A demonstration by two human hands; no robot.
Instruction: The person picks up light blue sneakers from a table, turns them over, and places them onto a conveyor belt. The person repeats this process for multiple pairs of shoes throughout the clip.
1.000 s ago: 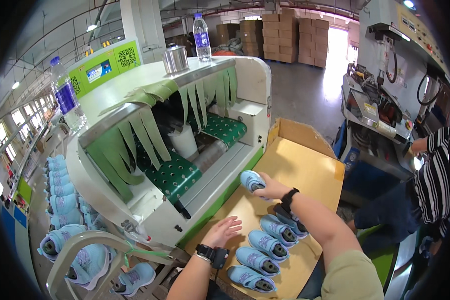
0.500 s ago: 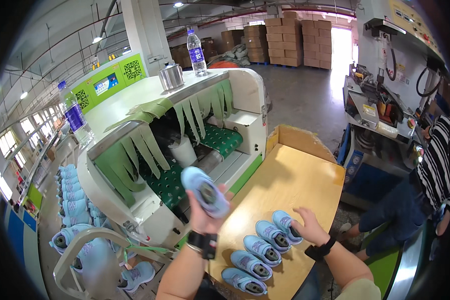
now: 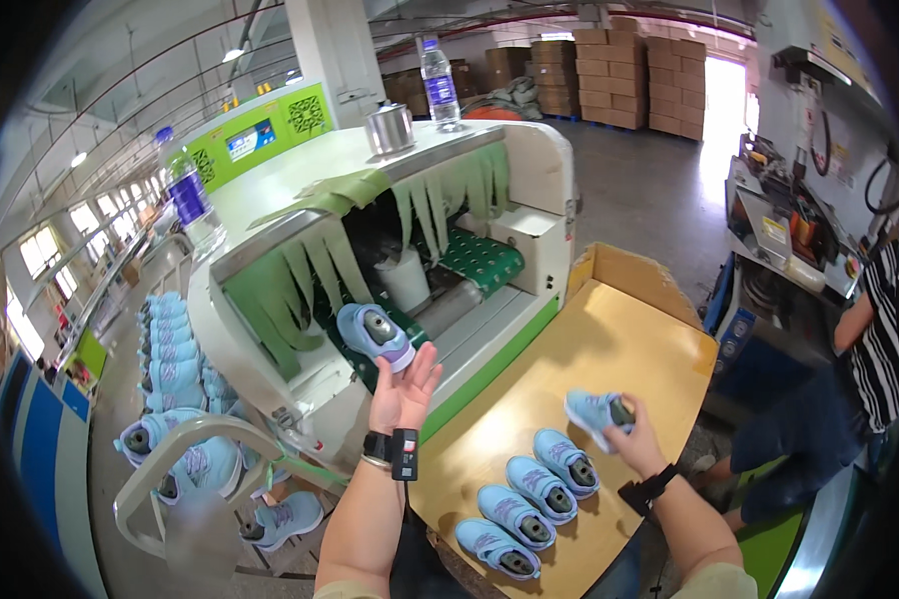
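My left hand (image 3: pixel 403 391) is open, palm up and fingers spread, at the heel of a light blue shoe (image 3: pixel 368 332). This shoe, a dark insert in its opening, is at the green perforated conveyor belt (image 3: pixel 486 258); whether hand and shoe still touch, I cannot tell. Above the wooden tabletop (image 3: pixel 499 399), my right hand (image 3: pixel 637 436) grips another light blue shoe (image 3: pixel 591 412) by its heel end. Several matching shoes (image 3: pixel 539 489) stand in a slanting row on the wood, just left of that hand, each with a dark insert.
Green strip curtains (image 3: pixel 305 290) hang over the white machine's (image 3: pixel 270 210) opening. Bottles (image 3: pixel 440 85) and a metal pot (image 3: pixel 390 130) stand on top. More shoes fill a rack (image 3: pixel 175 349) at left, behind a bent metal rail (image 3: pixel 135 489). A person in stripes (image 3: pixel 879 329) stands right.
My left hand has carried its shoe toward the belt and spread its fingers. My right hand has lifted the farthest shoe out of the row. The view has shifted slightly.
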